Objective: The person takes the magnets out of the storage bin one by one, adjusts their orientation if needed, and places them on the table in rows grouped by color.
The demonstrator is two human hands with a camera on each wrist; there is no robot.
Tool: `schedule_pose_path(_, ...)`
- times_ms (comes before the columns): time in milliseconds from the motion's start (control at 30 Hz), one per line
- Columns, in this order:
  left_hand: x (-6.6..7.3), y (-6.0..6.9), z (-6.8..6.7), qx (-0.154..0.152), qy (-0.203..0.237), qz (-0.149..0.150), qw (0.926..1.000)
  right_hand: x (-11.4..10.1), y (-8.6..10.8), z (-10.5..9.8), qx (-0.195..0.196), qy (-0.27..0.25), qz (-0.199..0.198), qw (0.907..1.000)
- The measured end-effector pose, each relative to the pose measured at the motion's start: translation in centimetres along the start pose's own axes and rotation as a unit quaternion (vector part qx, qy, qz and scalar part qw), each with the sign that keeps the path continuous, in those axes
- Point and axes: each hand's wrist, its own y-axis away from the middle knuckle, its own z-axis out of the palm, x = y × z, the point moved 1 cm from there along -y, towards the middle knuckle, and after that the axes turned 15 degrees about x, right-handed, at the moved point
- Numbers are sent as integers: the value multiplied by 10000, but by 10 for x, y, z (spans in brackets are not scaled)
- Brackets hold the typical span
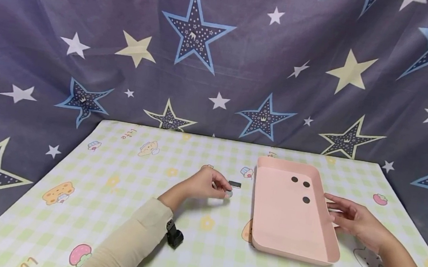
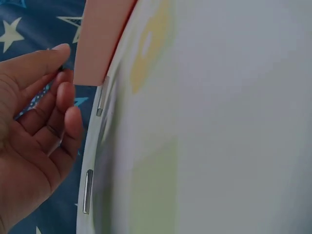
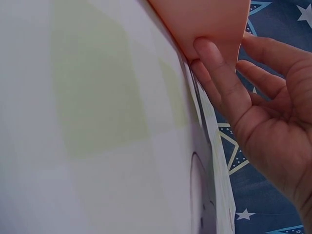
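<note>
My left hand (image 1: 207, 184) is just left of the pink tray (image 1: 283, 224), a small round grey disc (image 1: 229, 193) at its fingertips. In the left wrist view, the thumb and forefinger of the left hand (image 2: 41, 107) pinch something small and dark, mostly hidden. Beside those fingers lies a small dark rectangular piece (image 1: 235, 184). Three dark discs (image 1: 306, 184) rest inside the tray toward its far end. My right hand (image 1: 363, 223) touches the tray's right outer wall, its fingers fairly straight. The right wrist view shows the right hand's thumb (image 3: 209, 51) against that wall.
Under everything spreads a green-and-white checked tablecloth (image 1: 138, 231) with printed cartoons. Two slim shiny-edged pieces, one nearer the camera (image 2: 87, 191), appear on the table in the left wrist view. Behind the table hangs a dark starry curtain (image 1: 236, 83).
</note>
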Motion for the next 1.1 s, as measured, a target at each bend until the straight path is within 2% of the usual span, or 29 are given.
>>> schedule_pose_path(200,-1,-1,4,-585,-130,6,9982,-1,1,1,6,6,21,10000)
schedule_pose_path(333,-1,-3,6,-783,-305,28,9965,-1,1,0,-16,3,6,10000)
schedule_pose_path(700,2,-6,8,-939,-856,48,9919,-2,-1,-1,-57,-15,-59,10000)
schedule_pose_path(900,1,-6,9,-949,-871,-64,9916,-2,0,-1,-50,-1,-52,10000)
schedule_pose_path(1100,0,-5,9,-893,-694,-158,9935,0,0,0,46,94,-3,9999)
